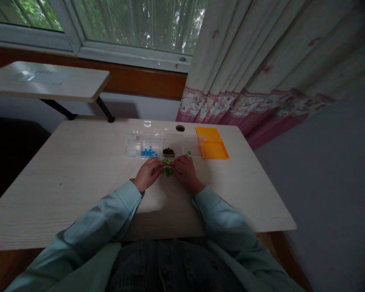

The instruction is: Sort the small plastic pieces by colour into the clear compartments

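My left hand (148, 172) and my right hand (186, 171) rest close together on the pale wooden table (79, 170). Both have their fingers curled inward around a small pile of green pieces (168, 168) lying between them. The fingertips of each hand pinch at these pieces; exactly which piece each one grips is too small to tell. Just beyond the hands stands a clear plastic organiser box (164, 145) with compartments: blue pieces (149, 152) in one, dark brown pieces (168, 151) in another, a single green piece (189, 153) in a third.
An orange lid (212, 142) lies open at the organiser's right end. A cable hole (180, 128) sits near the table's far edge. A second small desk (45, 81) stands at the back left under the window. A patterned curtain (261, 69) hangs at the right.
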Demonstrator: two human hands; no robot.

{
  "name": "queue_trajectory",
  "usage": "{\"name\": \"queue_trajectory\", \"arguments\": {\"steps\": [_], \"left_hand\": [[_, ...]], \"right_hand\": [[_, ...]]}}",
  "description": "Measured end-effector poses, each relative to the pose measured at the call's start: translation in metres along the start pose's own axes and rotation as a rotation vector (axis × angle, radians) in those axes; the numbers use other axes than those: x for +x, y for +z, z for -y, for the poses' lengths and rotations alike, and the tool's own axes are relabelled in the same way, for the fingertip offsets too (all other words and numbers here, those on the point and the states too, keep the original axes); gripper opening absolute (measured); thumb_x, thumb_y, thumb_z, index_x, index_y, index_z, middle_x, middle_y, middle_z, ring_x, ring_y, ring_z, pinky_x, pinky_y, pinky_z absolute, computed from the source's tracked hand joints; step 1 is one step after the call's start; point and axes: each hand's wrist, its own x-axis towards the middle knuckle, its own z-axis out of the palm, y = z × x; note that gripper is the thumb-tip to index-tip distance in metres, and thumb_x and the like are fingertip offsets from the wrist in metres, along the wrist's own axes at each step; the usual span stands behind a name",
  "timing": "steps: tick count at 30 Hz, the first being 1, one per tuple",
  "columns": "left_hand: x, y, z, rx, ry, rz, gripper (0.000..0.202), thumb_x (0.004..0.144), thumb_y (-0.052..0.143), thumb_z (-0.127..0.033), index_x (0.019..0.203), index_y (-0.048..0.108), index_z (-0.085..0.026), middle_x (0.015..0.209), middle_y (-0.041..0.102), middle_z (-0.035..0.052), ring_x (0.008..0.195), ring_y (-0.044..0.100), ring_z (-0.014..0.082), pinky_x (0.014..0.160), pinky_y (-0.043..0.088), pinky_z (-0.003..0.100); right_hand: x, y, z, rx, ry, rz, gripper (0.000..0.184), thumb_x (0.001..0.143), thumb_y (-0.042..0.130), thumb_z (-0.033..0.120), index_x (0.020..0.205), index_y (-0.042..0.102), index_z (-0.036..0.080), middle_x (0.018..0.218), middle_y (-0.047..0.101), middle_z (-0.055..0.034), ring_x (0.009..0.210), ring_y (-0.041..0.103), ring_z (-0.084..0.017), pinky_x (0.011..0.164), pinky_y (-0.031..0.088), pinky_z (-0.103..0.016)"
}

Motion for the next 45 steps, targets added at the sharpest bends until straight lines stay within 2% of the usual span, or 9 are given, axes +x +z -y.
{"name": "queue_trajectory", "arguments": {"steps": [4,6,9,13,18,24,35,40,45], "left_hand": [[-0.001,-0.001,-0.001,-0.006,-0.002,0.033,0.024,0.095,0.049,-0.033,0.106,0.065,-0.019,0.082,0.057,0.0047,0.081,0.053,0.0168,0.075,0.045,0.030],[-0.001,-0.002,-0.003,0.010,0.003,0.055,0.025,0.094,0.050,-0.032,0.109,0.064,-0.019,0.087,0.058,0.0056,0.085,0.054,0.0179,0.079,0.045,0.032],[-0.001,-0.003,-0.005,0.061,0.027,0.103,0.022,0.090,0.056,-0.034,0.105,0.064,-0.020,0.093,0.059,0.0067,0.092,0.054,0.0199,0.084,0.045,0.034],[-0.001,-0.003,-0.006,0.173,0.057,0.192,0.026,0.085,0.063,-0.041,0.100,0.064,-0.021,0.100,0.059,0.0081,0.098,0.053,0.0231,0.087,0.044,0.037],[-0.003,-0.001,-0.007,0.246,0.067,0.214,0.032,0.080,0.067,-0.045,0.102,0.063,-0.022,0.104,0.058,0.0083,0.101,0.052,0.0246,0.088,0.043,0.038],[-0.003,0.001,-0.010,0.309,0.058,0.220,0.035,0.079,0.068,-0.047,0.104,0.062,-0.023,0.106,0.057,0.0085,0.102,0.051,0.0259,0.088,0.042,0.040],[0.000,0.005,-0.008,0.369,0.068,0.185,0.034,0.080,0.067,-0.048,0.100,0.061,-0.022,0.099,0.056,0.0072,0.097,0.052,0.0247,0.084,0.041,0.038],[0.002,0.004,-0.010,0.398,0.066,0.183,0.032,0.080,0.066,-0.048,0.097,0.062,-0.021,0.099,0.057,0.0080,0.097,0.052,0.0252,0.083,0.040,0.038],[0.001,0.007,-0.016,0.465,0.045,0.158,0.032,0.081,0.067,-0.048,0.096,0.062,-0.021,0.099,0.057,0.0087,0.098,0.052,0.0267,0.080,0.039,0.039]], "right_hand": [[0.000,-0.002,-0.008,0.012,0.035,-0.139,0.021,0.091,0.054,0.035,0.090,0.071,0.023,0.091,0.065,-0.0053,0.096,0.053,-0.020,0.093,0.037,-0.037],[0.001,-0.006,-0.015,-0.017,0.144,-0.256,0.021,0.091,0.054,0.035,0.089,0.071,0.022,0.091,0.064,-0.0058,0.097,0.053,-0.021,0.094,0.036,-0.037],[0.003,-0.013,-0.028,-0.083,0.311,-0.418,0.022,0.089,0.056,0.038,0.088,0.072,0.022,0.093,0.063,-0.0071,0.098,0.052,-0.022,0.094,0.035,-0.039],[0.004,-0.019,-0.043,-0.149,0.436,-0.528,0.024,0.088,0.057,0.040,0.088,0.072,0.022,0.100,0.061,-0.0086,0.103,0.049,-0.025,0.096,0.032,-0.044],[0.004,-0.020,-0.056,-0.180,0.516,-0.569,0.024,0.087,0.057,0.039,0.088,0.072,0.021,0.103,0.058,-0.0101,0.106,0.046,-0.027,0.091,0.035,-0.044],[0.004,-0.017,-0.061,-0.244,0.536,-0.570,0.023,0.084,0.060,0.041,0.084,0.072,0.022,0.102,0.058,-0.0098,0.105,0.044,-0.027,0.085,0.035,-0.041],[0.007,-0.015,-0.061,-0.231,0.515,-0.509,0.020,0.083,0.059,0.037,0.087,0.073,0.023,0.099,0.060,-0.0082,0.100,0.047,-0.025,0.090,0.033,-0.043],[0.007,-0.013,-0.057,-0.229,0.472,-0.511,0.021,0.087,0.054,0.033,0.093,0.072,0.023,0.104,0.060,-0.0083,0.103,0.049,-0.024,0.094,0.033,-0.043],[0.008,-0.013,-0.057,-0.189,0.490,-0.465,0.022,0.088,0.052,0.031,0.095,0.071,0.021,0.106,0.059,-0.0094,0.107,0.048,-0.025,0.097,0.031,-0.044]]}}
